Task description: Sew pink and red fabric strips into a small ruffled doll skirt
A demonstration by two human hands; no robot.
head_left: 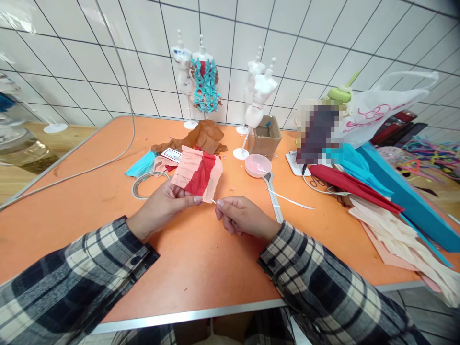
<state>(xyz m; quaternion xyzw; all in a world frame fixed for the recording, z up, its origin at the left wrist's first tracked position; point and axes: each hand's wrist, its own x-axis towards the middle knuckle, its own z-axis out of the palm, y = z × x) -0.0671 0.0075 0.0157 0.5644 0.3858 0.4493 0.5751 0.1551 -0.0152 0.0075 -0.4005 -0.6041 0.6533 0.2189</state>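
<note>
Between thumb and fingers, my left hand (174,203) pinches a pink crepe paper piece (183,166) that has a red strip (203,173) across it. My right hand (239,214) is closed in a pinch on a small thin white thing at the paper's lower right corner; its kind is too small to make out. Just behind my left hand lies a roll of tape (138,186). A pink bowl (258,165) stands beyond my right hand, with a grey tool handle (273,199) and a white strip (293,200) near it.
Small white mannequins (257,91) stand along the tiled wall, one dressed in turquoise paper (206,88). Brown crepe paper (204,136) and a cardboard box (266,139) sit at the back. A white cable (132,96) crosses the left side. Paper sheets (381,220) and scissors (318,181) lie on the right.
</note>
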